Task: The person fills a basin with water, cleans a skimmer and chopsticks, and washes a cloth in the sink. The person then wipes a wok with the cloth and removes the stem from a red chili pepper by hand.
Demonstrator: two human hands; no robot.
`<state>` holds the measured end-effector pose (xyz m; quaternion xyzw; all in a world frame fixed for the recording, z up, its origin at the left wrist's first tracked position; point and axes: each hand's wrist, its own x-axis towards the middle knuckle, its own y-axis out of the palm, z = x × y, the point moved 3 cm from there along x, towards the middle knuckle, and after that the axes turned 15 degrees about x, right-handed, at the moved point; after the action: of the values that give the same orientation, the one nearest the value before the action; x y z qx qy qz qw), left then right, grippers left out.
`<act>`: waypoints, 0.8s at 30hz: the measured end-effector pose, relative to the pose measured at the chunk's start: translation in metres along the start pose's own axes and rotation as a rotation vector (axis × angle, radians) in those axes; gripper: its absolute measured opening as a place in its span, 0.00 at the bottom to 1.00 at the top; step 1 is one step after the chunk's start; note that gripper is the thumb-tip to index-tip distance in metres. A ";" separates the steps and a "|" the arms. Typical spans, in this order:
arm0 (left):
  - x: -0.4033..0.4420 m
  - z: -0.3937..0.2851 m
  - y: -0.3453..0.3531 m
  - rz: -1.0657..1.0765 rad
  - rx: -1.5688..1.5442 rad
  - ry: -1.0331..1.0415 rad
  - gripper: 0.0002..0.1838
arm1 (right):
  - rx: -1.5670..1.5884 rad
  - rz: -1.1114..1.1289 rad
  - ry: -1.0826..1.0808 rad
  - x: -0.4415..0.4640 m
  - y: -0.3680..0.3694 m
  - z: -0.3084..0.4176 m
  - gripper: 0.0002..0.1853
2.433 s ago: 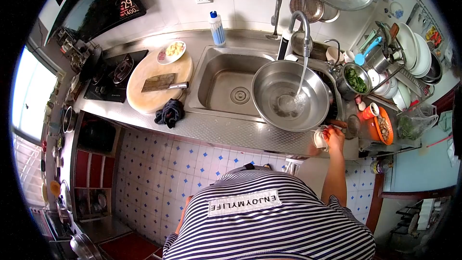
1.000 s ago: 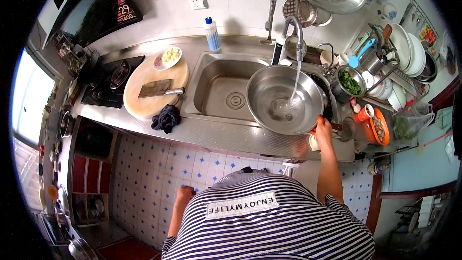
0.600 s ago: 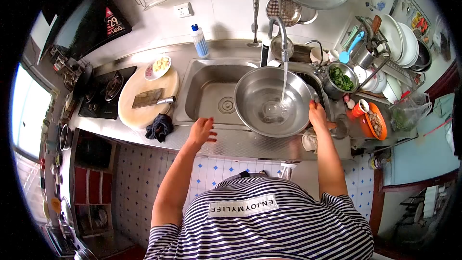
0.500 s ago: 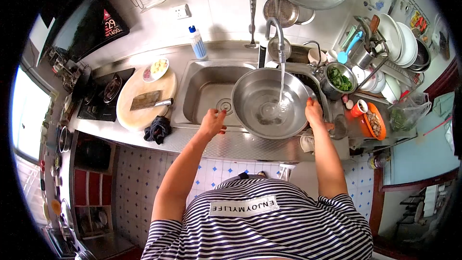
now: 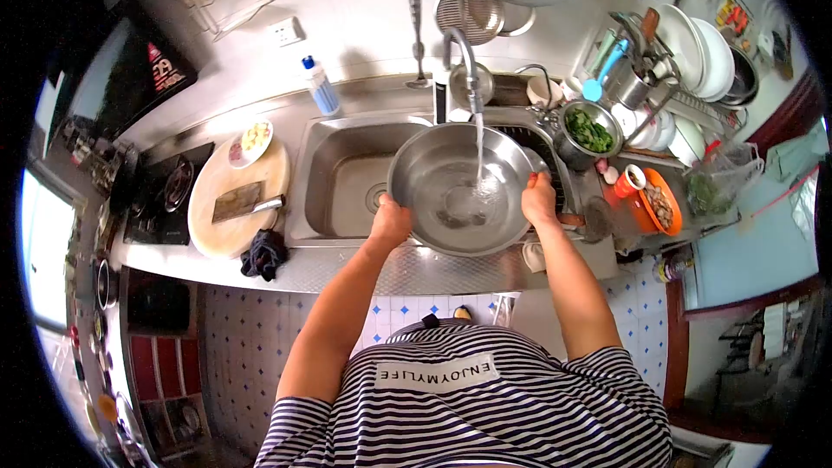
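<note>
A large steel basin (image 5: 433, 208) with water in it sits over the right part of the sink (image 5: 338, 182). From the faucet (image 5: 472, 78) a stream of water runs into it. My left hand (image 5: 392, 222) grips the basin's left rim. On the opposite side, my right hand (image 5: 538, 199) is closed on the right rim. A pale cloth (image 5: 534, 256) lies on the counter edge just below my right hand.
A cleaver (image 5: 238, 202) and a plate of chopped food (image 5: 251, 144) rest on the round board (image 5: 204, 230) at left. Beside it is a dark cloth (image 5: 264, 254). A pot of greens (image 5: 589, 130), an orange basket (image 5: 662, 201) and stacked dishes stand right.
My left hand has risen from beside my body to the basin's left rim and closed on it. My right hand has moved from the pale cloth up to the right rim. The view has shifted right.
</note>
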<state>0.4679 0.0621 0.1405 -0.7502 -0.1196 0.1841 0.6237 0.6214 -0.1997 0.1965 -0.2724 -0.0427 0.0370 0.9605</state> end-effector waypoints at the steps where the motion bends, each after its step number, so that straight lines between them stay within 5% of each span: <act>1: -0.003 0.000 -0.009 -0.031 -0.227 -0.117 0.11 | -0.008 0.009 0.019 -0.001 -0.001 0.002 0.15; 3: -0.013 -0.020 -0.026 0.032 0.900 0.525 0.12 | -0.020 -0.006 -0.011 0.006 0.004 -0.009 0.15; 5: -0.014 -0.024 -0.029 0.106 0.957 0.533 0.13 | -0.016 -0.027 -0.002 0.005 0.003 -0.010 0.15; 7: -0.009 -0.016 -0.021 0.137 0.805 0.370 0.13 | 0.003 -0.027 -0.029 0.008 0.006 -0.015 0.15; 9: -0.008 -0.008 -0.015 0.118 -0.233 -0.155 0.12 | -0.025 -0.097 -0.057 0.009 0.007 -0.018 0.14; 10: -0.018 -0.017 -0.034 0.096 -0.359 -0.241 0.12 | -0.010 -0.078 -0.045 0.008 0.005 -0.015 0.14; 16: -0.020 -0.017 -0.039 -0.097 -0.055 0.138 0.11 | -0.005 -0.054 0.041 0.005 0.003 -0.011 0.16; 18: -0.017 -0.010 -0.031 0.006 -0.552 -0.150 0.15 | 0.008 -0.049 0.062 0.003 0.001 -0.008 0.16; 24: -0.020 -0.012 -0.036 0.042 -0.577 -0.209 0.13 | -0.003 -0.057 0.047 0.005 0.005 -0.013 0.16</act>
<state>0.4567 0.0497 0.1800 -0.8756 -0.2148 0.2318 0.3654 0.6280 -0.2016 0.1827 -0.2731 -0.0279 0.0031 0.9616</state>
